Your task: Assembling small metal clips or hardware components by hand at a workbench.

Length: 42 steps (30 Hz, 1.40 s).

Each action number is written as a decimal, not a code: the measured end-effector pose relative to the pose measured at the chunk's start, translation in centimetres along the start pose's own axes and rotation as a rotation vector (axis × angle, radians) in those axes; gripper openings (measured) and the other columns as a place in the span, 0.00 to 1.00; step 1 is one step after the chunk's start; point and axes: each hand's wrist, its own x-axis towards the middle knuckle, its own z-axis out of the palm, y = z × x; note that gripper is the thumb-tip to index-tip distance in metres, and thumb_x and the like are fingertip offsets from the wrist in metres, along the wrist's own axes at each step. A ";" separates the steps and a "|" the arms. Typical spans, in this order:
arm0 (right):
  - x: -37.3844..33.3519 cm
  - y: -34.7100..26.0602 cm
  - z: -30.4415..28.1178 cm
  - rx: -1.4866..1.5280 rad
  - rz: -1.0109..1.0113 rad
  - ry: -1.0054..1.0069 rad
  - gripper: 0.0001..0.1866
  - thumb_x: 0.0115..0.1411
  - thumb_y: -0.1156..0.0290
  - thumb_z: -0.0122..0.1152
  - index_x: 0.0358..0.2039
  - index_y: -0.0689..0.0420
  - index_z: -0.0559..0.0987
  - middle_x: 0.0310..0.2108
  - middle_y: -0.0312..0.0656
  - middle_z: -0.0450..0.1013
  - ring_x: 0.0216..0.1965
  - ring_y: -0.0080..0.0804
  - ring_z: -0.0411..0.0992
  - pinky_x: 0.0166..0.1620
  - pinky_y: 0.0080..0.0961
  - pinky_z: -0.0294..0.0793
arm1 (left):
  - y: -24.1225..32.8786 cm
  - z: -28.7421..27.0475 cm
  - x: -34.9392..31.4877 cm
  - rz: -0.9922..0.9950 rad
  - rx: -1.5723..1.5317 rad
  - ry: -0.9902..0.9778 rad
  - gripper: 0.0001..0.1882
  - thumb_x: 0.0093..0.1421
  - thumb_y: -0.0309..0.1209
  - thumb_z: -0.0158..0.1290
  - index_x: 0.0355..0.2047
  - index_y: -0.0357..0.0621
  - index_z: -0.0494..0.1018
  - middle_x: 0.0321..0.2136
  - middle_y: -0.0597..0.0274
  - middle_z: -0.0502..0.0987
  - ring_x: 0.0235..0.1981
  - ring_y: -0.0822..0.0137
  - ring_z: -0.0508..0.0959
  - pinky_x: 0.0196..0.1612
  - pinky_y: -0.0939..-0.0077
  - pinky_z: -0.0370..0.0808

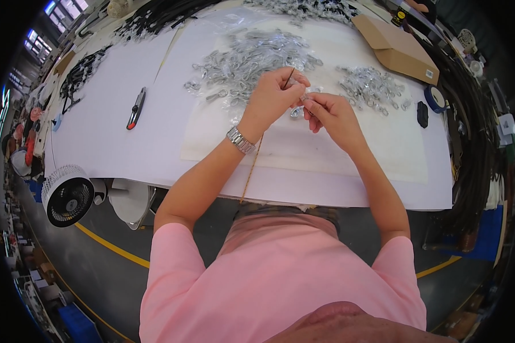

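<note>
White paper is covering the table, where a knife is lying left of the hands. The left hand is gripping a thin stick that is pointing up. The right hand is pinching a small piece, its shape unclear, touching the left fingertips. Beyond, silver pieces are lying heaped; a cord is running from below the left hand toward the front edge.

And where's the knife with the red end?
In the head view, the knife lies on the white tabletop, toward the left, beyond the white fan and left of the big pile of silvery pieces.
</note>
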 end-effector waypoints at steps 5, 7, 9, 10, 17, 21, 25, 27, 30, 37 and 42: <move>0.0 -0.8 -0.7 0.132 0.021 -0.035 0.15 0.73 0.64 0.55 0.38 0.62 0.82 0.25 0.30 0.72 0.23 0.16 0.69 0.26 0.17 0.71 | -1.2 -3.6 1.0 -0.188 -0.525 0.158 0.11 0.67 0.28 0.53 0.46 0.37 0.79 0.21 0.72 0.73 0.19 0.80 0.66 0.24 0.81 0.65; -0.2 -1.0 -0.9 0.167 0.008 -0.065 0.16 0.73 0.62 0.55 0.40 0.62 0.82 0.24 0.28 0.70 0.24 0.15 0.67 0.27 0.15 0.68 | -1.8 -3.5 1.2 -0.109 -0.223 0.056 0.14 0.68 0.29 0.51 0.50 0.38 0.79 0.22 0.71 0.73 0.21 0.79 0.66 0.25 0.81 0.66; -0.2 -1.2 -1.1 0.228 0.004 -0.086 0.14 0.72 0.65 0.55 0.34 0.61 0.82 0.23 0.30 0.72 0.21 0.16 0.68 0.26 0.16 0.69 | -0.9 -3.4 1.3 -0.028 0.081 -0.047 0.17 0.69 0.30 0.49 0.54 0.38 0.78 0.23 0.71 0.74 0.22 0.79 0.66 0.26 0.80 0.66; -0.1 -1.0 -1.2 0.229 0.006 -0.083 0.14 0.72 0.65 0.55 0.34 0.61 0.82 0.23 0.30 0.72 0.21 0.16 0.68 0.26 0.16 0.69 | -0.4 -3.5 1.2 0.000 0.072 -0.196 0.19 0.70 0.30 0.48 0.58 0.39 0.76 0.24 0.69 0.76 0.24 0.78 0.67 0.27 0.80 0.67; 0.3 0.0 -1.1 0.205 0.041 -0.016 0.14 0.72 0.65 0.55 0.31 0.60 0.80 0.23 0.30 0.72 0.21 0.16 0.68 0.25 0.17 0.68 | 0.6 -2.2 -0.3 0.119 0.152 -0.400 0.18 0.72 0.31 0.46 0.58 0.40 0.76 0.27 0.65 0.82 0.24 0.74 0.72 0.30 0.78 0.72; 0.1 0.4 -0.4 0.196 0.017 0.022 0.15 0.72 0.66 0.54 0.29 0.59 0.78 0.23 0.32 0.72 0.22 0.16 0.69 0.24 0.17 0.68 | 1.0 -1.5 -0.2 0.011 0.119 -0.420 0.16 0.71 0.29 0.46 0.53 0.40 0.78 0.27 0.65 0.82 0.22 0.72 0.72 0.30 0.77 0.73; 0.2 0.5 0.3 0.234 -0.008 0.043 0.14 0.73 0.67 0.53 0.31 0.59 0.79 0.24 0.33 0.74 0.22 0.16 0.69 0.24 0.16 0.68 | -0.5 0.0 -0.8 0.132 0.191 -0.239 0.14 0.70 0.27 0.47 0.50 0.38 0.78 0.26 0.60 0.81 0.23 0.69 0.76 0.31 0.74 0.74; 0.0 0.2 0.6 0.298 0.022 0.059 0.13 0.73 0.68 0.53 0.33 0.60 0.79 0.26 0.34 0.76 0.21 0.17 0.69 0.24 0.18 0.70 | -0.7 0.6 -1.0 0.216 0.219 -0.132 0.13 0.69 0.27 0.47 0.49 0.37 0.78 0.25 0.58 0.81 0.23 0.68 0.77 0.31 0.73 0.74; 0.0 0.9 0.5 0.314 0.044 0.015 0.12 0.74 0.67 0.53 0.40 0.62 0.79 0.30 0.36 0.77 0.24 0.18 0.72 0.28 0.17 0.72 | -1.1 0.7 -0.9 0.252 0.381 -0.050 0.10 0.69 0.27 0.45 0.37 0.37 0.76 0.22 0.53 0.80 0.25 0.60 0.82 0.32 0.64 0.77; 0.5 0.0 -5.9 1.179 0.108 0.329 0.16 0.74 0.66 0.55 0.53 0.65 0.76 0.54 0.49 0.78 0.41 0.24 0.77 0.40 0.19 0.79 | -0.3 -1.6 0.4 -0.024 0.162 0.011 0.15 0.71 0.31 0.47 0.46 0.38 0.81 0.20 0.66 0.78 0.18 0.79 0.70 0.24 0.79 0.68; -0.4 -0.2 -1.2 -0.504 -0.291 0.100 0.13 0.67 0.70 0.60 0.49 0.61 0.79 0.50 0.49 0.79 0.46 0.34 0.78 0.44 0.30 0.79 | -0.8 -2.4 0.7 -0.094 -0.006 0.012 0.15 0.71 0.33 0.48 0.43 0.39 0.82 0.20 0.70 0.78 0.16 0.81 0.67 0.21 0.83 0.65</move>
